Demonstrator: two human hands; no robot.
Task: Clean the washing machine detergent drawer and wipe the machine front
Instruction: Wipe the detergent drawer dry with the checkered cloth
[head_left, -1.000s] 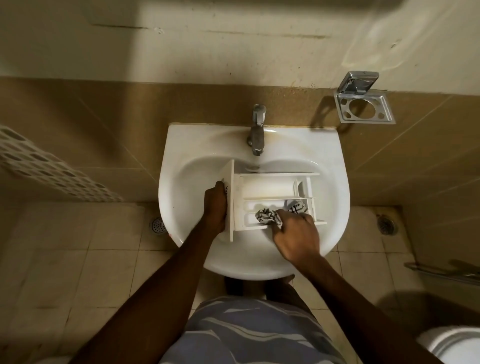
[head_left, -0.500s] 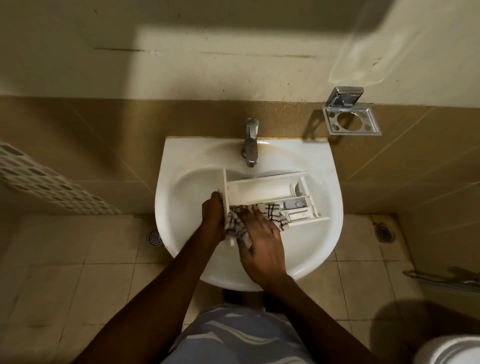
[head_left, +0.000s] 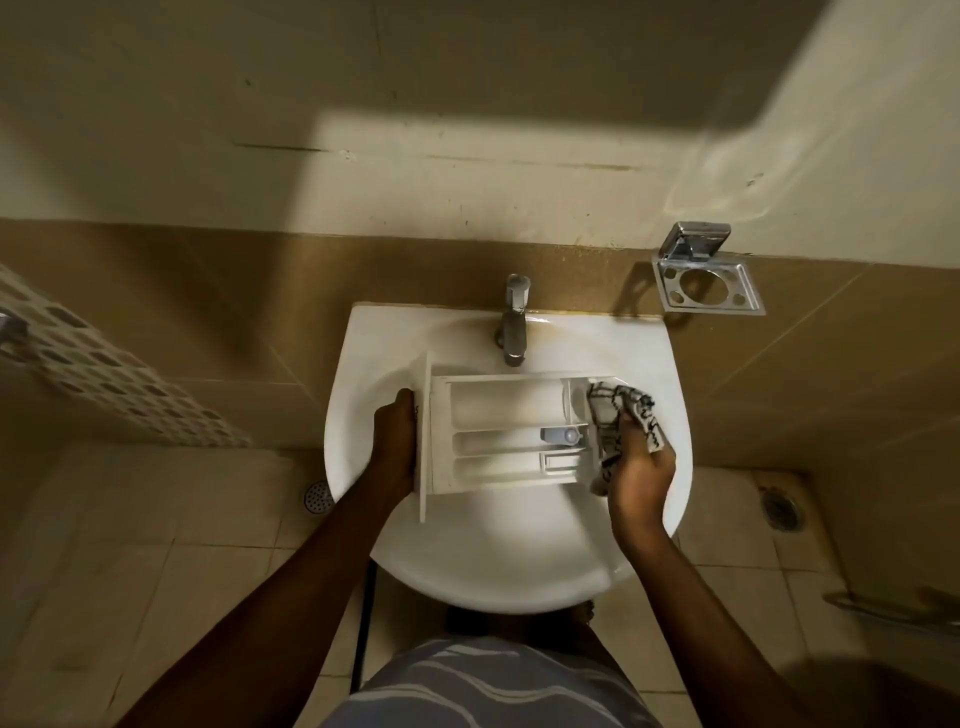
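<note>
Head view. Sink: white, wall-mounted. Drawer: white, three compartments, lying across the sink bowl, open side up, front panel toward the sink's left edge. Left hand: over the bowl's left side, fingers curled round the front panel. Right hand: over the bowl's right side, fingers closed on a checked cloth bunched against the drawer's back end. Tap: at the sink's back rim. Metal holder: on the wall, up and right of the sink.

Bare forearms, no sleeves; grey-blue garment with pale wavy stripes at waist.
</note>
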